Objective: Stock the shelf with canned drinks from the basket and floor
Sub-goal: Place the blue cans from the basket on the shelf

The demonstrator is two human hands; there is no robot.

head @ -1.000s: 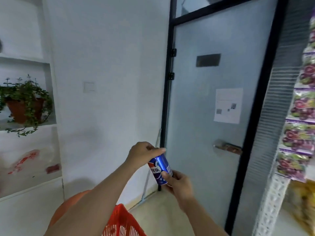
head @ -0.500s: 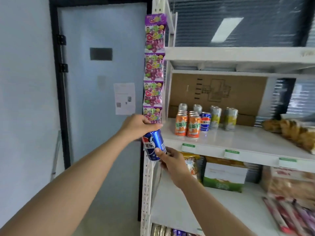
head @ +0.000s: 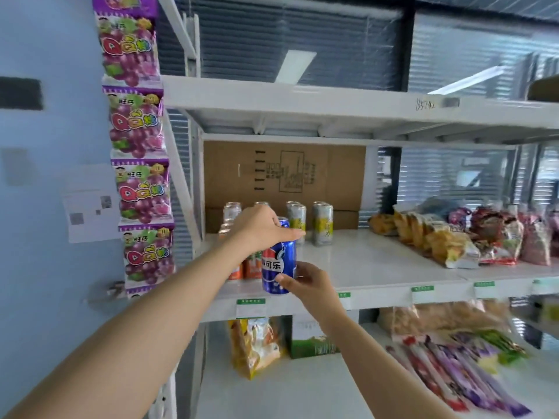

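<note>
Item: blue canned drink point(head: 279, 264), white lettering on a red and blue label, held nearly upright at the front edge of the middle shelf point(head: 381, 267), left end. Whether its base touches the shelf board cannot be told. Position relative to the fingers point(head: 294, 234): the can stands between two hands, one above and one below. The left hand point(head: 257, 228) caps the top from above, its fingers curled over the rim and gripping it, with one fingertip pointing right past the can. The right hand point(head: 308, 285) holds the bottom, thumb point(head: 284, 279) pressed on the lower front of the label and the remaining fingers wrapped behind, pinching the base. Arms: the left forearm reaches in from the lower left, rising toward the shelf, wrist bent down over the can; the right forearm comes up from the lower right, wrist lower than the can. Adjacent stock, same shelf: orange cans point(head: 252, 267) just behind and left of the blue can; tall silver and yellow cans point(head: 322, 222) farther back, near a cardboard panel point(head: 284, 173); snack bags point(head: 453, 240) well apart to the right. Green and white price tags point(head: 250, 301) hang along the shelf's front lip. A strip of purple grape candy packets point(head: 140, 189) hangs down the left upright. Lower shelf: an orange bag point(head: 257, 343), a green and white box point(head: 311, 343), and long purple packets point(head: 453, 373).
</note>
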